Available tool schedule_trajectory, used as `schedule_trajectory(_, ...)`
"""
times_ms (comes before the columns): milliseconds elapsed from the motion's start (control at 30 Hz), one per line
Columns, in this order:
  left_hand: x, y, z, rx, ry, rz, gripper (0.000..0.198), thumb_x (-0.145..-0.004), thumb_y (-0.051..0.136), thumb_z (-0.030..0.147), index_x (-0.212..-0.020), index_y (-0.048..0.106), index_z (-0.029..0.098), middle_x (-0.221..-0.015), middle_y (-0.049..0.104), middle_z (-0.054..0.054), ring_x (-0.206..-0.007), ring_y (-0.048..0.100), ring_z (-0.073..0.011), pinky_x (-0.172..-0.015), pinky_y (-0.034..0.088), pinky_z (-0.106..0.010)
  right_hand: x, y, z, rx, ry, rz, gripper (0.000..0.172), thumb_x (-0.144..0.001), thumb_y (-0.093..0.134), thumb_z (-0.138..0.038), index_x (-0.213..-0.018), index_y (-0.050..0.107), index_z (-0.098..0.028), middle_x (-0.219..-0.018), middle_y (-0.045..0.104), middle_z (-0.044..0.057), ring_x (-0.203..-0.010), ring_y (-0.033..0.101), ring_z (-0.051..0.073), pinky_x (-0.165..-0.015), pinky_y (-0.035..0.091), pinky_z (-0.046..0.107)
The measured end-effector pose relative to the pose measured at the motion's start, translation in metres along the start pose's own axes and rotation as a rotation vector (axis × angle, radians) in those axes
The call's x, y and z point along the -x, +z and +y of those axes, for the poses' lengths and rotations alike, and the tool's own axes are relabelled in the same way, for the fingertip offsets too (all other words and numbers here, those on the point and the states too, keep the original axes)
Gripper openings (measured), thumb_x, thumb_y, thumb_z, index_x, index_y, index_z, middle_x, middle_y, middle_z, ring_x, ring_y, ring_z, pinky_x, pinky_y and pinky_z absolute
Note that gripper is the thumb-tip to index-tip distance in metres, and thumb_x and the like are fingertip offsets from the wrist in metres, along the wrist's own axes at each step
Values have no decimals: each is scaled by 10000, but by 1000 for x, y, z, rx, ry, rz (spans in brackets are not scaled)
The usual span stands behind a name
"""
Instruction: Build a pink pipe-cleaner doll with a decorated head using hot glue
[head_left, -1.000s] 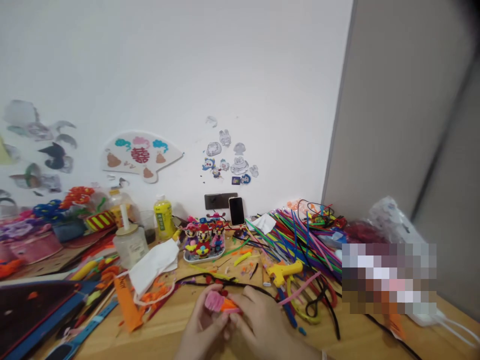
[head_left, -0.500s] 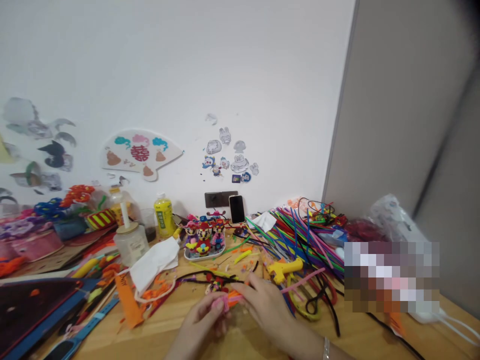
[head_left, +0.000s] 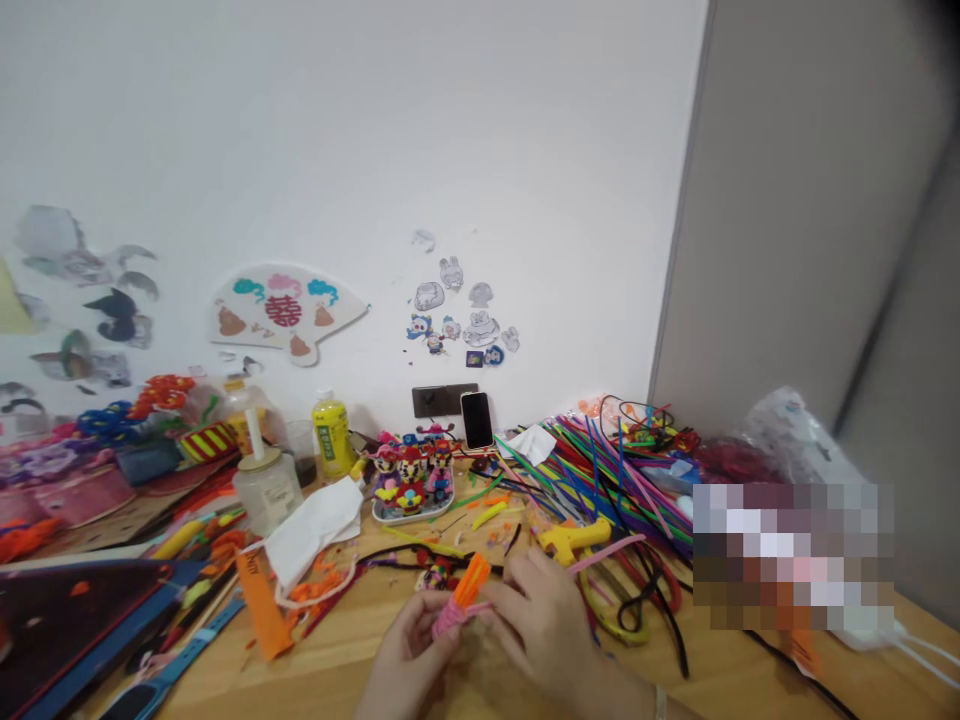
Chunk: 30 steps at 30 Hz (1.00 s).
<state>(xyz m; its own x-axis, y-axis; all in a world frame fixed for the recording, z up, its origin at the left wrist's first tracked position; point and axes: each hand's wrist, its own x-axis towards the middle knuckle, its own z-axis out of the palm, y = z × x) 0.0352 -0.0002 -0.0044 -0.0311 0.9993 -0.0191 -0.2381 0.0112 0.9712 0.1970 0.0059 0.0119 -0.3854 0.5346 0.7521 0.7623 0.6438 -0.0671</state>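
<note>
Holding: both hands meet on one small pipe-cleaner piece (head_left: 459, 600), low in the head view, just above the near edge of the wooden table (head_left: 337, 665).
Left hand: the left hand (head_left: 409, 655) has its fingers curled in, the tips closed on the pink lower end of the piece.
Right hand: the right hand (head_left: 544, 625) is narrowed, knuckles up, with its fingertips pressed to the piece from the right; a thin bracelet (head_left: 660, 700) sits on the wrist.
Piece: pink wrapping below, an orange tuft standing up and tilted to the right; it is held clear of the tabletop, between the two hands.
Just behind the piece: a long black pipe cleaner (head_left: 409, 550) lies across the wood, with orange scraps around it.
Right of the hands: a yellow glue gun (head_left: 574, 538) lies near the right hand, at the foot of a large heap of coloured pipe cleaners (head_left: 600, 460).
Farther back: a tray of small figurines (head_left: 411, 482), a phone (head_left: 476, 420) leaning on the wall and a yellow bottle (head_left: 330, 438).
Left of the hands: a white crumpled cloth (head_left: 315, 520) and a clear pump jar (head_left: 262, 487), well apart from the piece.
Wall: a fan-shaped decoration (head_left: 289, 312) and cartoon stickers (head_left: 461, 320).
</note>
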Motion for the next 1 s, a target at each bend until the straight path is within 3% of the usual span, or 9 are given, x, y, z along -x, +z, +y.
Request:
schedule_trajectory(200, -2, -3, -3, -17, -2, -25, 307, -497, 795, 333, -704, 633, 175, -599, 654, 2, -456, 543, -112, -459, 422, -208, 2, 6, -2, -71, 35, -76, 152, -826, 455, -227, -752, 587, -209, -662, 537, 22, -643, 432, 169, -566, 259, 293)
schedule_trajectory(400, -3, -4, -7, -13, 21, -69, 280, -557, 759, 371, -699, 624, 171, -582, 613, 28, -424, 474, -75, -417, 390, -186, 1, 7, -3, -59, -26, -2, 194, -830, 427, -198, -703, 574, -202, -601, 517, 15, -591, 414, 157, -526, 231, 282)
schedule_trajectory(600, -4, -6, -12, 1, 8, -94, 280, -570, 752, 376, -676, 594, 170, -521, 554, 62, -417, 445, -65, -432, 387, -184, 1, 9, -4, -3, -68, 63, 305, -868, 356, -200, -622, 537, -192, -556, 480, 16, -561, 392, 155, -511, 234, 284)
schedule_trajectory(800, -3, -6, -10, -39, 51, -75, 292, -557, 760, 368, -695, 604, 164, -578, 599, 36, -482, 493, -91, -463, 378, -193, -1, 11, -7, 41, -145, 130, 374, -907, 283, -203, -617, 519, -178, -524, 460, 12, -529, 374, 155, -482, 211, 298)
schedule_trajectory(1000, 0, -5, -6, -61, 62, -65, 288, -567, 748, 385, -695, 608, 168, -612, 614, 26, -547, 527, -114, -524, 417, -216, -1, 9, -5, 50, -188, 51, 310, -902, 314, -206, -662, 510, -185, -579, 481, 8, -569, 392, 155, -507, 215, 295)
